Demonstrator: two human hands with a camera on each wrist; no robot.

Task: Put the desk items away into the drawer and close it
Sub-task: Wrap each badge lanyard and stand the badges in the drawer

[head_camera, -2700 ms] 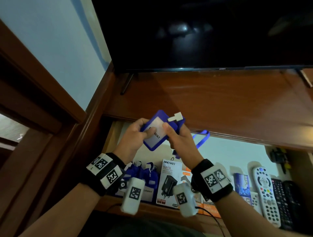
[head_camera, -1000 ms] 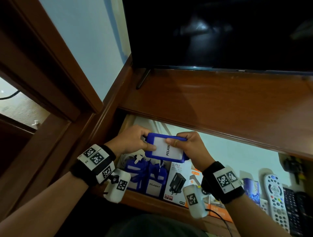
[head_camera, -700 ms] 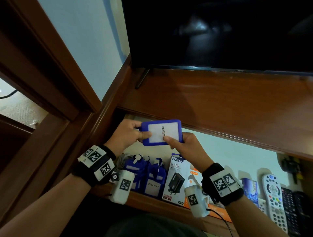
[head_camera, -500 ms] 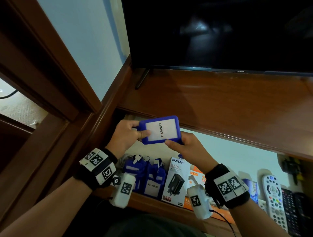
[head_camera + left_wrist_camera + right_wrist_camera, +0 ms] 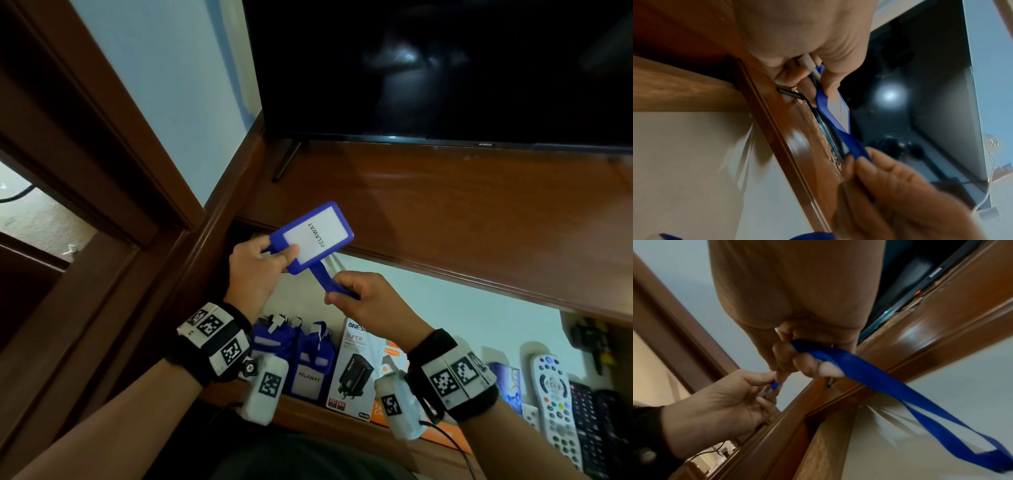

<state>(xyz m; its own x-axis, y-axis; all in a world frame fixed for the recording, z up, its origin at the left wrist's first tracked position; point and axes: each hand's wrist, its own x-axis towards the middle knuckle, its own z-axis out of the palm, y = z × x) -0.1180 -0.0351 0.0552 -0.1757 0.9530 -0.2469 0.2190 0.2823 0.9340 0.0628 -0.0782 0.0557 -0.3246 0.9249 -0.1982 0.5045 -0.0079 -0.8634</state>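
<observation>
A blue card holder point(image 5: 311, 236) with a white "PELAWAT" insert is held up over the open drawer point(image 5: 445, 301), tilted, its far corner over the desk's front edge. My left hand point(image 5: 274, 258) pinches its lower left end, thumb on the front face. My right hand point(image 5: 342, 294) pinches the blue lanyard strap point(image 5: 323, 279) that runs out from under the holder. In the right wrist view the blue lanyard strap point(image 5: 890, 386) trails in a long loop below my right hand's fingers point(image 5: 805, 366). The card holder point(image 5: 835, 112) appears edge-on in the left wrist view.
The drawer holds two more blue card holders point(image 5: 308, 363), a white charger box point(image 5: 352, 366), an orange box point(image 5: 394, 359), a white remote point(image 5: 555, 401) and black remotes point(image 5: 596, 425). A dark TV point(image 5: 445, 68) stands on the wooden desk top point(image 5: 462, 212). A wooden door frame point(image 5: 102, 137) is at left.
The card holder has been lifted and tilted. My right hand left the holder's lower edge, dropped lower, and now pinches the lanyard strap pulled out from beneath it. My left hand keeps its grip.
</observation>
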